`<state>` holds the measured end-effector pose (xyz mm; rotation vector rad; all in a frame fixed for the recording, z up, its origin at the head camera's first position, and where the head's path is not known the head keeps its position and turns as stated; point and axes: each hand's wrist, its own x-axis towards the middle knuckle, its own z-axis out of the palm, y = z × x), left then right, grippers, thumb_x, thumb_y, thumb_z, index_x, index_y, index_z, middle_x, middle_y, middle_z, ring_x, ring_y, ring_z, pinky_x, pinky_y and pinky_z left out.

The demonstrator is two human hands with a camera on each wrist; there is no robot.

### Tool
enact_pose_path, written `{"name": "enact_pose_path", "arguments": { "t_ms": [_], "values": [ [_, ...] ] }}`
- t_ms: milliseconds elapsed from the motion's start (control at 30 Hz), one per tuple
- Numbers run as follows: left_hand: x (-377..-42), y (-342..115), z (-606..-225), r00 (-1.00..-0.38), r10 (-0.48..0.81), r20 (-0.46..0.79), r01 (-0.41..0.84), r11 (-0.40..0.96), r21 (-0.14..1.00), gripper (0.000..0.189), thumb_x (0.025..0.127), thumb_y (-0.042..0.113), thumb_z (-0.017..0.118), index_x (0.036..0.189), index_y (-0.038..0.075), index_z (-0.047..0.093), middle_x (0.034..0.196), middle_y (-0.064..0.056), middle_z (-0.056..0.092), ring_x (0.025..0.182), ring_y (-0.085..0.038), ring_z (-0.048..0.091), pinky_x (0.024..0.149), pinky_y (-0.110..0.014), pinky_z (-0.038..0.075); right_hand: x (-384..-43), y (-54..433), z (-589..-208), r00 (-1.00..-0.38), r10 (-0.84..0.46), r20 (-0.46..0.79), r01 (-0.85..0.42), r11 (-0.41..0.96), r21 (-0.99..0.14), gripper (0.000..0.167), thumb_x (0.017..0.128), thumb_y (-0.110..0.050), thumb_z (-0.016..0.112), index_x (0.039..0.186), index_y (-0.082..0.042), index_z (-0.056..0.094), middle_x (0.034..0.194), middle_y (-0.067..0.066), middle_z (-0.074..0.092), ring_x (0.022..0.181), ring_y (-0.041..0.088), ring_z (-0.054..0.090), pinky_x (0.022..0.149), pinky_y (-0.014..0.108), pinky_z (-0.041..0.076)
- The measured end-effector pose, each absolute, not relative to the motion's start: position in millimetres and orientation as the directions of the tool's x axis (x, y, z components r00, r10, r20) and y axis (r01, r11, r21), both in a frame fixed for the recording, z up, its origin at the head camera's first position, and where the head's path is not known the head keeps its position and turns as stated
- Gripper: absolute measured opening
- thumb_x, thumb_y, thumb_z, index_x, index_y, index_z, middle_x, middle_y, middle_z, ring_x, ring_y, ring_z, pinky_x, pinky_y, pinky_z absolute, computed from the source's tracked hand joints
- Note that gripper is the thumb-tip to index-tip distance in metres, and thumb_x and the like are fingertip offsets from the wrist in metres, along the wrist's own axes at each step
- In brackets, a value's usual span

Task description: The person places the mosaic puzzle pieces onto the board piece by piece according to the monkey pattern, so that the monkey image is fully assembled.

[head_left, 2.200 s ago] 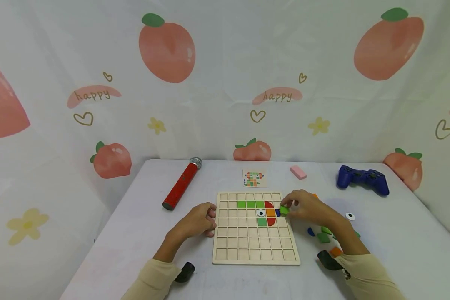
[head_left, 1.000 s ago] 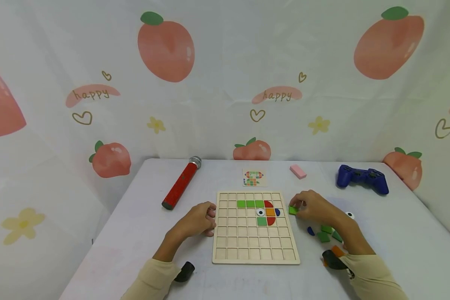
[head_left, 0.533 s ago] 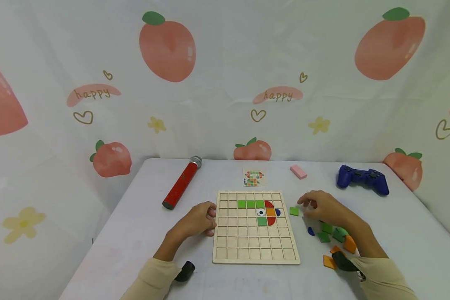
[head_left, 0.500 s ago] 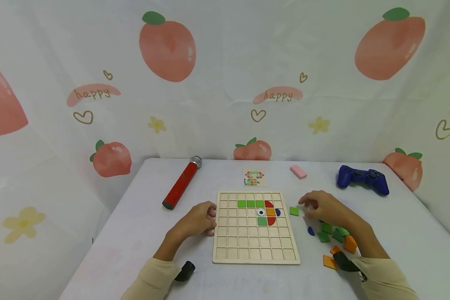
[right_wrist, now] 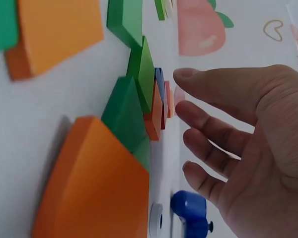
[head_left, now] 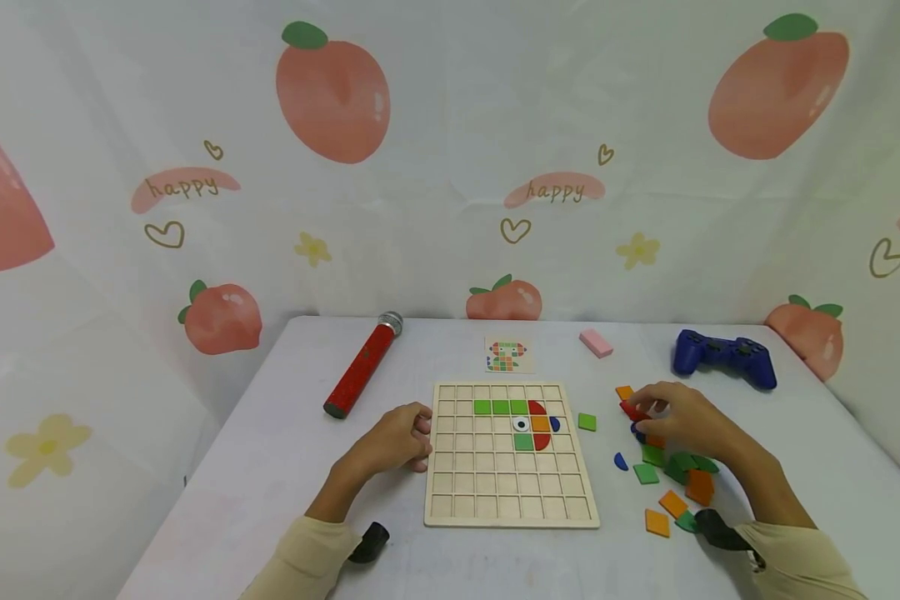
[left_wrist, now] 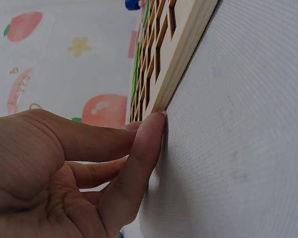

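A wooden grid board point(head_left: 495, 485) lies on the table, with a row of green squares, an eye tile point(head_left: 521, 424), red, orange and blue pieces set in it. My left hand point(head_left: 394, 438) touches the board's left edge; in the left wrist view a fingertip point(left_wrist: 151, 130) meets its side. Over the loose tiles to the right hovers my right hand point(head_left: 678, 412), its fingers spread and holding nothing. Nearest its fingertips are a red piece point(head_left: 633, 411) and a blue piece point(head_left: 637, 433), partly hidden. A green square tile point(head_left: 587, 422) lies alone beside the board.
Behind the board are a pattern card point(head_left: 508, 355), a pink block point(head_left: 596, 343), a red microphone point(head_left: 363, 367) and a blue game controller point(head_left: 723, 358). Orange tiles point(head_left: 657, 523) and green tiles point(head_left: 646, 473) are scattered near the right forearm. A blue half-round piece point(head_left: 621, 461) lies apart.
My right hand has put the green square tile down beside the board, let go and moved right over the loose tiles. The left hand has stayed at the board's edge.
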<state>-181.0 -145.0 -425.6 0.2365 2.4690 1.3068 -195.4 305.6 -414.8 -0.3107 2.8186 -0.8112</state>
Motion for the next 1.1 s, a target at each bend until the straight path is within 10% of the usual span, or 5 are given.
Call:
{"name": "enact_pose_path", "arguments": {
  "t_ms": [1100],
  "values": [
    [-181.2, -144.5, -426.6, -0.931, 0.293, -0.218, -0.011, 0.575, 0.818, 0.049, 0.091, -0.008, 0.067, 0.139, -0.007, 0.055, 0.112, -0.012, 0.062, 0.084, -0.019, 0.064, 0.071, -0.031, 0.066, -211.5, 315.0, -420.0, -0.97, -0.207, -0.131, -0.109, 0.846, -0.523, 0.028, 0.097, -0.014, 0.074, 0.121, 0.001, 0.071, 0.097, 0.006, 0.071, 0.083, 0.019, 0.063, 0.082, 0.045, 0.063]
  ]
}}
